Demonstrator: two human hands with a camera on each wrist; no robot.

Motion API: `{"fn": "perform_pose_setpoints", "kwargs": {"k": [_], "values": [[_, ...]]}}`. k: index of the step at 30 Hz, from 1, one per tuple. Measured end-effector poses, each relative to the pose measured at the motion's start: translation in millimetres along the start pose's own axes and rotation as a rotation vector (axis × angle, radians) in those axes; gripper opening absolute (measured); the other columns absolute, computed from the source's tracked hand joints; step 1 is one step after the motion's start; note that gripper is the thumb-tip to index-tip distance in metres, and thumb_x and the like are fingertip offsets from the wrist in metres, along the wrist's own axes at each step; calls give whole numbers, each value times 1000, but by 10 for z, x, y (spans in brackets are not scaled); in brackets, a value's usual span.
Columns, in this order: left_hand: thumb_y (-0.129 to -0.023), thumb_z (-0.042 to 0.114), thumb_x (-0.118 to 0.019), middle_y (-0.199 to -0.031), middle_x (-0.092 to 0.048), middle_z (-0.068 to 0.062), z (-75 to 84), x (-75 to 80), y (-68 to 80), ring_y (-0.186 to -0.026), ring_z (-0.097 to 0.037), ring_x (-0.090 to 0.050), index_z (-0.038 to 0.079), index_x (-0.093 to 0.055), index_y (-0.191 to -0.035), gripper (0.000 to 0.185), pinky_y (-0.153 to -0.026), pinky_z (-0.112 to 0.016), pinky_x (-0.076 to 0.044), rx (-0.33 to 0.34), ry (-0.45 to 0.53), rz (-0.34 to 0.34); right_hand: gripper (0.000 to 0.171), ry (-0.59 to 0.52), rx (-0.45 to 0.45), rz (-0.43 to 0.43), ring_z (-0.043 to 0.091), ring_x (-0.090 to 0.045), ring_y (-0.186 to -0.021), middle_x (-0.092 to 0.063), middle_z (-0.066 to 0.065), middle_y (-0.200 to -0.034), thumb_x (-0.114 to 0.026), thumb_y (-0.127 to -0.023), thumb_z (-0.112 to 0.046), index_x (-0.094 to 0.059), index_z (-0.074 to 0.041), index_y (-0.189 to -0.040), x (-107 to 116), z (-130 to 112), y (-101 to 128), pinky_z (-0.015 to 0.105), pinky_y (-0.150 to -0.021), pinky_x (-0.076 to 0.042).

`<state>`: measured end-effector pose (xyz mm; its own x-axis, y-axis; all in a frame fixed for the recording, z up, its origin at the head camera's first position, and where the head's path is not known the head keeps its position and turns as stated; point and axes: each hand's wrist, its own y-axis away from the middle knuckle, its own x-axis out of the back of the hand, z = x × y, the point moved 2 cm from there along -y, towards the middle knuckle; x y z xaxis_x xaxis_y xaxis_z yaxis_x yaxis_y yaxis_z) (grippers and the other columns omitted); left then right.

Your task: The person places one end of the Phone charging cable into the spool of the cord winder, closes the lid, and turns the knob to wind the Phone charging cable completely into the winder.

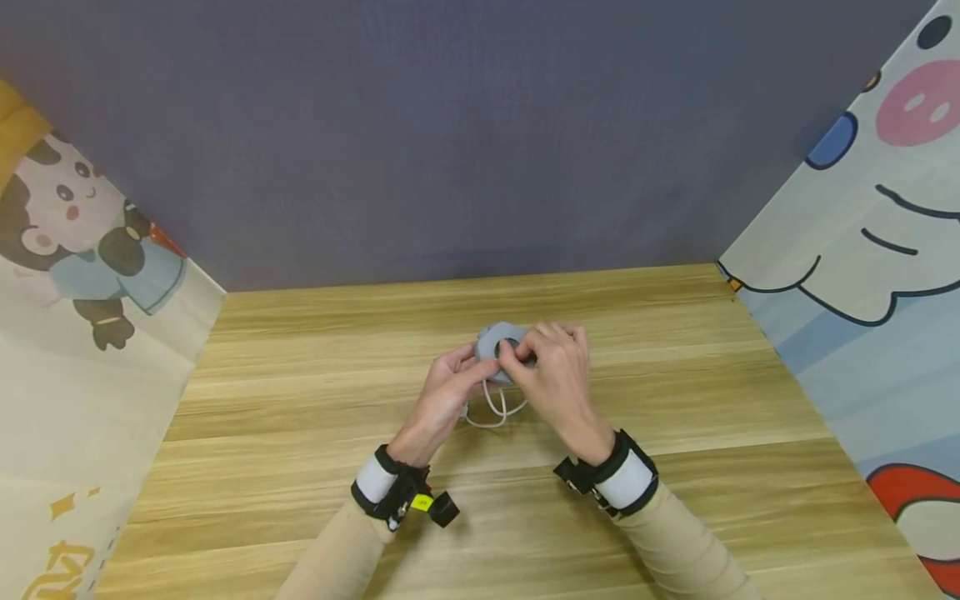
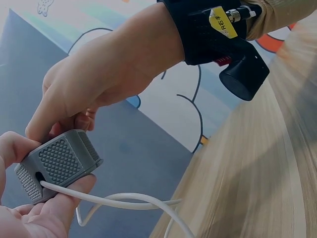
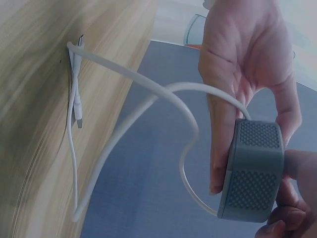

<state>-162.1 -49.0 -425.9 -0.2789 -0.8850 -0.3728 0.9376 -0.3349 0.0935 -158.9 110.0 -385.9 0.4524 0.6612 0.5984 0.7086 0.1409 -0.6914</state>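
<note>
Head view: you held grey cable reel [image 1: 504, 345] above wooden table [image 1: 300, 400], left hand [image 1: 447, 392] and right hand [image 1: 551, 371] both pinching it, hands together.

Left wrist view: white cable [image 2: 129, 201] trailed loose from slot.

Right wrist view: plug end [image 3: 78, 106] lay on table. Judged: most cable out, winding unfinished.

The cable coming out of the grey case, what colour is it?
White; the cable shows best in the right wrist view.

Wooden table [image 1: 675, 400]; grey backdrop [image 1: 450, 125]; cartoon-print panels left [image 1: 82, 275], right [image 1: 862, 250].
</note>
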Motion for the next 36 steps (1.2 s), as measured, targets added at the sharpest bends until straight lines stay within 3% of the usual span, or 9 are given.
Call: {"fn": "perform_pose_setpoints", "kwargs": {"k": [11, 19, 25, 32, 36], "values": [[-96, 7, -62, -139, -62, -26, -8, 3, 6, -103, -11, -73, -9, -49, -146, 54, -89, -26, -60, -29, -17, 16, 31, -22, 19, -27, 21, -50, -61, -56, 0, -64, -77, -88, -13, -58, -10, -64, -15, 18, 11, 49, -79, -40], [-97, 9, -64, -137, -64, -24, 11, 44, -5, -107, -14, -72, -7, -51, -145, 53, -90, -27, -60, -5, -62, 58, 15, -100, 133, -78, 17, -50, -72, -56, 2, -78, -81, -87, -14, -67, -9, -85, 7, 115, -2, 38, -73, -35], [-97, 9, -63, -133, -66, -24, 31, 92, 4, -99, -12, -74, -7, -52, -144, 51, -84, -25, -60, 6, -95, 28, 17, -159, 240, -179, 17, -50, -77, -60, 1, -87, -82, -86, -13, -75, -13, -102, 44, 170, -36, 36, -74, -34], [-96, 8, -62, -133, -66, -26, 30, 130, 16, -99, -12, -74, -10, -51, -143, 51, -93, -36, -60, 15, -105, -36, 22, -164, 325, -295, 16, -53, -84, -64, 1, -99, -83, -84, -16, -80, -18, -105, 99, 223, -58, 36, -76, -34], [-96, 5, -61, -135, -63, -30, 28, 146, 11, -101, -13, -73, -14, -48, -144, 54, -91, -31, -60, 21, -80, -66, 25, -161, 378, -335, 16, -55, -88, -64, 0, -100, -82, -82, -17, -80, -20, -107, 115, 255, -75, 37, -78, -37]]}}
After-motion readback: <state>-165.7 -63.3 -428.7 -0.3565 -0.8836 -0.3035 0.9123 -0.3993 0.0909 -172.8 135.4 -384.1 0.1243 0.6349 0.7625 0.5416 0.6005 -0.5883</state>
